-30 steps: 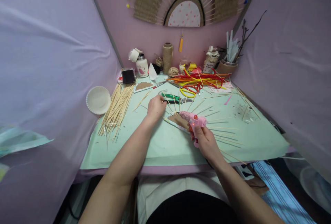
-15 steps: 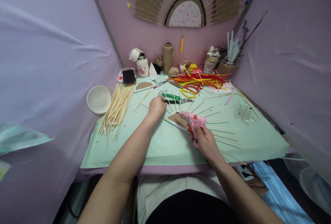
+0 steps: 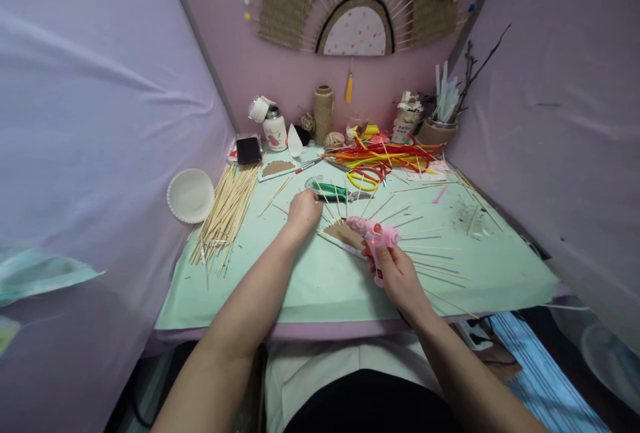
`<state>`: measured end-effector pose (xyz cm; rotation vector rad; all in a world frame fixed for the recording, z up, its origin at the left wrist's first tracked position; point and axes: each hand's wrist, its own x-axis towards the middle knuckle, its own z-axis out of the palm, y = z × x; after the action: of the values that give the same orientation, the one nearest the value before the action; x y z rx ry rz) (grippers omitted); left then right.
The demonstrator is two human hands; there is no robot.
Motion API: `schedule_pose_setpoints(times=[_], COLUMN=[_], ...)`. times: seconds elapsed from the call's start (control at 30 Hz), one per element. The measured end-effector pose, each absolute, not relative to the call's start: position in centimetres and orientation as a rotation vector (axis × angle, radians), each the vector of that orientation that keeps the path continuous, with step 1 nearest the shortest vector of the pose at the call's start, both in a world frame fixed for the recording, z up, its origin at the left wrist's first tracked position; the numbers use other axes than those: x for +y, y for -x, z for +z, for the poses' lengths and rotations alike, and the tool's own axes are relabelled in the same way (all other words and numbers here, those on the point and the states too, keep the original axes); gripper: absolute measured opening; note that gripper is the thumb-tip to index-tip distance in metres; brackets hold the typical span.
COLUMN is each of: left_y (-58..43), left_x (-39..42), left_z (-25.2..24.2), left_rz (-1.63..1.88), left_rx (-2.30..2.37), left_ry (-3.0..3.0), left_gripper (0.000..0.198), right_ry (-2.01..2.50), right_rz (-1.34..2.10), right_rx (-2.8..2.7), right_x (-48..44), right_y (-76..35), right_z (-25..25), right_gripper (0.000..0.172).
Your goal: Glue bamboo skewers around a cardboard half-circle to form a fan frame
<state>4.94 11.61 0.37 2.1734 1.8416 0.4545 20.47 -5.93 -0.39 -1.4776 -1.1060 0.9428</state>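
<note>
A pink glue gun [image 3: 376,236] is gripped in my right hand [image 3: 399,275], its nozzle pointing left over a brown cardboard half-disc [image 3: 341,233]. Thin wooden sticks [image 3: 430,247] fan out from the cardboard to the back and right. My left hand [image 3: 305,211] is closed at the left side of the fan, beside the sticks; whatever its fingers pinch is too small to make out. Just behind that hand lie green-handled pruning shears [image 3: 333,193], partly covered by the fingers.
A pile of sticks [image 3: 227,213] and a white fluted dish [image 3: 191,195] are at the left. Red, orange and yellow pipe cleaners [image 3: 385,153] lie at the back near yellow scissors [image 3: 363,181]. A twine spool [image 3: 323,115] and a white bottle [image 3: 275,129] stand behind.
The camera view has shifted very slightly. Both hands and the glue gun keep nearly the same place over the cardboard and sticks.
</note>
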Motion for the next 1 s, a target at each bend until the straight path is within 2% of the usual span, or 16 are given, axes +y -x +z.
schedule_pose_setpoints(times=[0.33, 0.7, 1.0], left_y=[-5.1, -3.7, -3.8], left_x=[11.0, 9.4, 10.0], left_z=[1.0, 2.5, 1.6], left_rz=[0.413, 0.383, 0.224], left_rx=[1.84, 1.762, 1.622], left_ry=[-2.16, -2.256, -2.302], left_gripper=[0.021, 0.043, 0.025], right_ry=[1.468, 1.453, 1.454], right_rz=[0.959, 0.98, 0.978], right_rx=[-1.111, -1.074, -1.085], right_x=[-5.9, -6.0, -6.0], right_y=[-20.5, -20.4, -20.5], right_z=[-0.3, -0.3, -0.3], right_gripper=[0.062, 0.061, 0.061])
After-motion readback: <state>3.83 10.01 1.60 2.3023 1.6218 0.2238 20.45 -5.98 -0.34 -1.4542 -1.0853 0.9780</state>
